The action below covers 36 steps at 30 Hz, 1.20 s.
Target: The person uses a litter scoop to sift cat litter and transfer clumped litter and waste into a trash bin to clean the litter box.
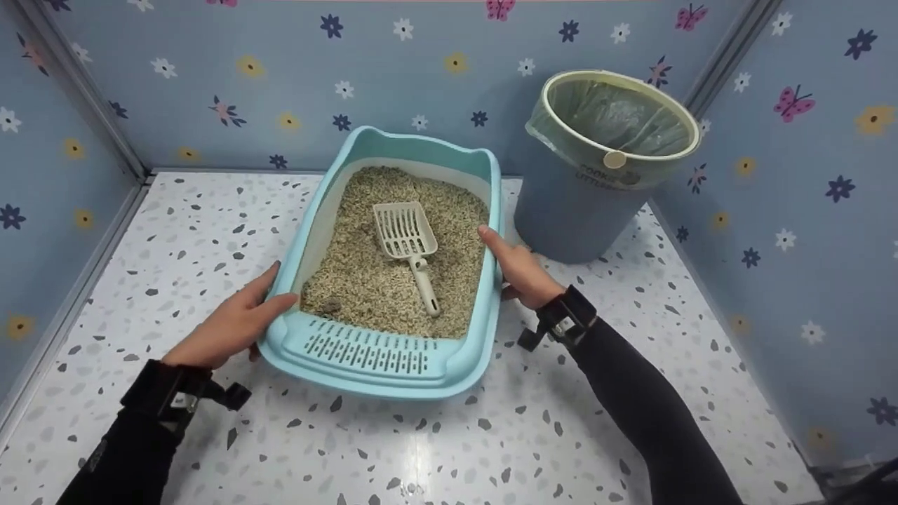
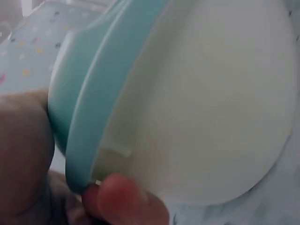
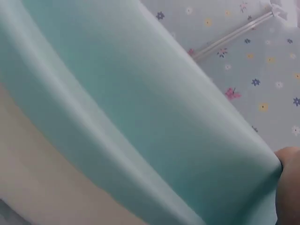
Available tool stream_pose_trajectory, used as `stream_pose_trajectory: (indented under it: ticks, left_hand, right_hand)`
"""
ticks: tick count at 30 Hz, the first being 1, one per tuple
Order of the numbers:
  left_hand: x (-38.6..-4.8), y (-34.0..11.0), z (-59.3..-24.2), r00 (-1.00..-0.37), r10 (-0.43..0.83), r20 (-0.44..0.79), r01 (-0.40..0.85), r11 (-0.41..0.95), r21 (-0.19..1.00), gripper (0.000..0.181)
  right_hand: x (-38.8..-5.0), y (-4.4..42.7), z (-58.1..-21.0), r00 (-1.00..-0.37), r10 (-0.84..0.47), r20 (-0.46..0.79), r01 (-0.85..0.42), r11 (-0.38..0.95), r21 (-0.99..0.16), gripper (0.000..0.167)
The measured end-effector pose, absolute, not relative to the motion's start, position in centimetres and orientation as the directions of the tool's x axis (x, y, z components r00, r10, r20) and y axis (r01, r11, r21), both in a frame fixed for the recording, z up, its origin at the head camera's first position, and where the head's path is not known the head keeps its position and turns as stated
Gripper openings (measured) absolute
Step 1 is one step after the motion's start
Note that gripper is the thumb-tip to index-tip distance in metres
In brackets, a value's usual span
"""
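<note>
A teal-rimmed litter box (image 1: 372,382) with a pale lower body stands at an angle in the head view, filled with grainy tan litter (image 1: 372,294). On the litter lies a beige slotted litter scoop (image 1: 407,228), its handle toward the near right. My left hand (image 1: 235,319) grips the rim at the near left corner, thumb over the top; in the left wrist view its fingertips (image 2: 124,199) curl under the rim. With thumb on top, my right hand (image 1: 526,273) grips the right rim. The right wrist view shows mostly the box's side, with little of that hand.
A blue-grey trash bin (image 1: 575,203) with a cream ring and a clear liner stands right of the box, near the back wall. Flower-patterned walls (image 1: 295,77) enclose the back and both sides. The speckled white surface (image 1: 295,435) extends around the box.
</note>
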<state>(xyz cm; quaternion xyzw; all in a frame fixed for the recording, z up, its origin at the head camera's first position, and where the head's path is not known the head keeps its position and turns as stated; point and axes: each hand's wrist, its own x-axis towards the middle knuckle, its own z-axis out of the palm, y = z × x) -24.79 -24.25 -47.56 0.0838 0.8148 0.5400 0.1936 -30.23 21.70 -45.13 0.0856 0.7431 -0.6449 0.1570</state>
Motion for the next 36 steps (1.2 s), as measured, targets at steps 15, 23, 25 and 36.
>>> stream_pose_trajectory:
  ticks: [15,23,25,36]
  left_hand:
    - [-19.7,-23.3,-46.9,-0.950,0.179,-0.257,-0.160,0.430,0.889,0.090]
    - [-18.9,-22.4,-47.6,-0.960,0.161,-0.228,-0.161,0.347,0.924,0.072]
    - [-19.9,-23.5,-47.5,-0.963,0.162,-0.214,-0.147,0.350,0.925,0.074]
    - [-26.2,-29.4,-48.1,-0.975,0.031,-0.220,-0.197,0.336,0.921,0.087]
  right_hand:
    - [-35.7,24.9,-43.5,-0.940,-0.084,-0.331,0.330,0.035,-0.943,0.059]
    - [-37.4,25.3,-44.0,-0.942,-0.038,-0.335,0.334,0.014,-0.942,0.055]
    - [-36.9,24.9,-43.9,-0.943,-0.038,-0.331,0.331,0.005,-0.943,0.056]
    - [-31.8,20.8,-44.7,-0.929,0.042,-0.368,0.370,0.056,-0.927,0.085]
